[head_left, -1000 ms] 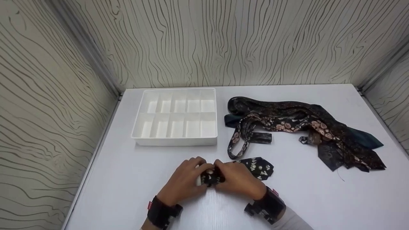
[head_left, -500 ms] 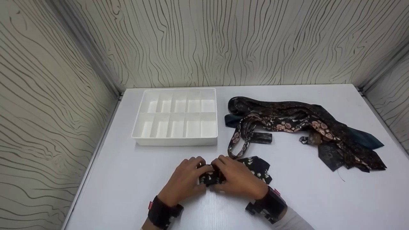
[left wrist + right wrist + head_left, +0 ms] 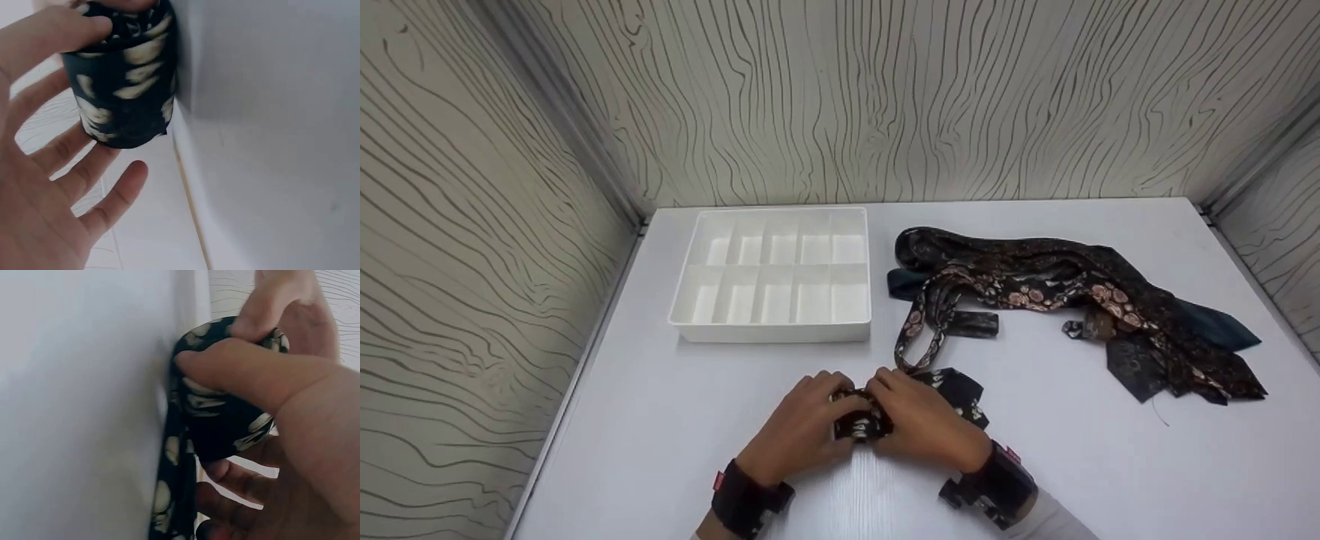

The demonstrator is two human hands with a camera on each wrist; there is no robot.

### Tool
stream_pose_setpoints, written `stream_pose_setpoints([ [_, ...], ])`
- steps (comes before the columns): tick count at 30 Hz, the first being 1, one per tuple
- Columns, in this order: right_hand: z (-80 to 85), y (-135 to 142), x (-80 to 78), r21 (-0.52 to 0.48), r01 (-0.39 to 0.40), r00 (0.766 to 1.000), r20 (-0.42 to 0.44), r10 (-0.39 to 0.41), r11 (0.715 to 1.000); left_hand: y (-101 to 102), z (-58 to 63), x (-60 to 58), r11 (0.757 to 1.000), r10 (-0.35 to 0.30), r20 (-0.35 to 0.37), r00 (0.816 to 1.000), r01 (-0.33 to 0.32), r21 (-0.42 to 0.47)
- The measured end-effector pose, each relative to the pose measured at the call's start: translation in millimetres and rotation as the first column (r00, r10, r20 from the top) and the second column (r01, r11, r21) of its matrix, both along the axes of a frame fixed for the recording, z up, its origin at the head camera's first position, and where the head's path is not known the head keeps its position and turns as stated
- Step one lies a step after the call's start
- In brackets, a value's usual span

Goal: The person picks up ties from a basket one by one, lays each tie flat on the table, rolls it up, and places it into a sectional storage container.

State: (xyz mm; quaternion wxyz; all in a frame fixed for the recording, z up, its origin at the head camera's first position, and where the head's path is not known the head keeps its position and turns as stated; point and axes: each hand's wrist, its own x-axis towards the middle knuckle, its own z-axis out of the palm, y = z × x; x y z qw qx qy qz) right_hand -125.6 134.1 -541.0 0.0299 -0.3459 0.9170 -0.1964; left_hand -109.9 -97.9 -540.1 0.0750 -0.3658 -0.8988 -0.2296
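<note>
A black necktie with a pale floral print (image 3: 864, 427) is rolled up between my two hands close over the table. My left hand (image 3: 802, 427) grips the roll from its left side, thumb at the near edge. In the left wrist view the rolled tie (image 3: 126, 93) looks like a thick cylinder with its coiled layers at the top. My right hand (image 3: 926, 424) holds the roll's other side, thumb (image 3: 225, 368) pressing on it. From under that hand the tie's wide pointed end (image 3: 958, 388) lies flat towards the right. The fingers hide part of the roll.
Behind my left hand stands a white box (image 3: 771, 332) with two rows of compartments. A heap of dark patterned ties (image 3: 1035, 277) lies at the right, one floral loop (image 3: 911, 337) reaching close to my right hand. Patterned walls (image 3: 840, 105) enclose the white table (image 3: 645, 420).
The roll has shifted slightly right and looks thicker. The flat tail of the tie has drawn left, so less of it shows beyond my right hand.
</note>
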Motion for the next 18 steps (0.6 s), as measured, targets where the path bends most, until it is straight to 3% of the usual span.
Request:
stream_pose_setpoints([
  [10, -3.9, 7, 4.2, -0.040, 0.021, 1.000, 0.004, -0.021, 0.999, 9, -2.6, -1.5, 1.000, -0.026, -0.073, 0.997, 0.025, -0.008],
  [18, -5.5, 10, 5.3, -0.066, 0.049, 0.998, 0.038, -0.047, 0.997, 12, -4.6, -1.7, 0.999, -0.008, -0.109, 0.994, 0.004, -0.043],
])
